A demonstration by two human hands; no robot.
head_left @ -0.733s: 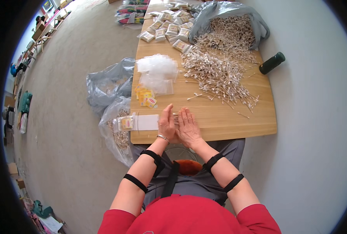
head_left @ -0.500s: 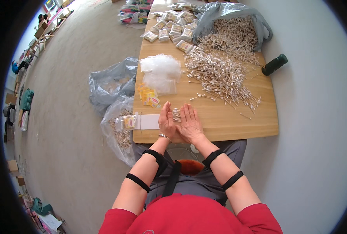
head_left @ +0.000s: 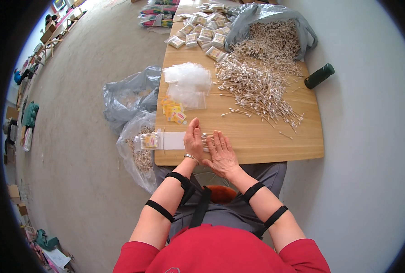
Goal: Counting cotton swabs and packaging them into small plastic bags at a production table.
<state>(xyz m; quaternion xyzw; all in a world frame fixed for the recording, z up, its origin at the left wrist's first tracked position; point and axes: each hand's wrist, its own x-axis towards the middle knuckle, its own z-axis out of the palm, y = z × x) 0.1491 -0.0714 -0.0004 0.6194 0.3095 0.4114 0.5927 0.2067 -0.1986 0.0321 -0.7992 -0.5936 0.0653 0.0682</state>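
Observation:
A small row of cotton swabs (head_left: 206,142) lies on the table between my two hands, partly hidden by them. My left hand (head_left: 194,142) stands on edge at the left side of the swabs, fingers stretched out. Flat over their right side rests my right hand (head_left: 222,156), fingers extended and palm down. Just left of my left hand is a white strip (head_left: 174,140), with a clear bag of swabs with a yellow card (head_left: 149,141) at its outer end, over the table's edge. Yellow cards (head_left: 174,111) and clear empty bags (head_left: 187,86) lie beyond.
A large heap of loose swabs (head_left: 257,86) spills from a grey plastic bag (head_left: 308,34). Filled packets (head_left: 205,35) are piled at the far left. A dark green bottle (head_left: 320,76) is at the right edge by the wall. Plastic bags (head_left: 129,98) hang left of the table.
My right hand has shifted slightly toward me and turned, uncovering more of the swabs. My left hand has barely moved.

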